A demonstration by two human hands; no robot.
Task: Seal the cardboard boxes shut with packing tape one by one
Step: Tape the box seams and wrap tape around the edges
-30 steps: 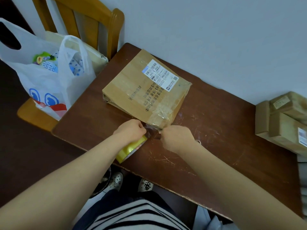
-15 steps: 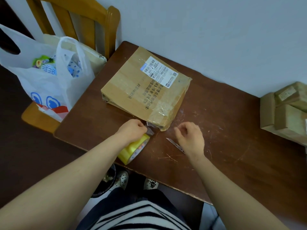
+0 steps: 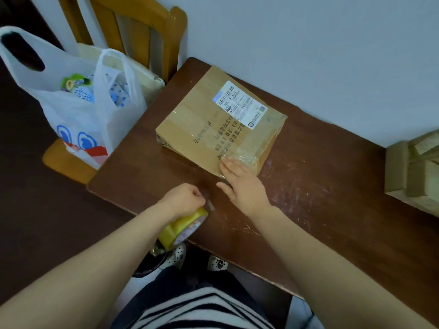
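From the head view, a flat cardboard box (image 3: 213,129) lies slantwise on the dark wooden table (image 3: 308,186), toward the far side by the wall. A white shipping label (image 3: 240,104) is on its top and shiny clear tape wrinkles over its near right corner. The right hand (image 3: 242,184) lies palm down on that taped corner, its fingers straight and together and pressing flat on the cardboard, while the thumb is spread out to the side over the table. The left hand (image 3: 184,200) is near the table's front edge, well short of the box. Its fingers are curled over a yellow roll of packing tape (image 3: 183,227) and grip it, and the roll stands tilted at the edge. To the left, a white plastic bag (image 3: 78,110) full of packets sits on the seat of a wooden chair (image 3: 142,32). At the far right edge of the table is a stack of smaller cardboard boxes (image 3: 413,172), partly cut off. A striped shirt (image 3: 202,309) shows at the bottom.
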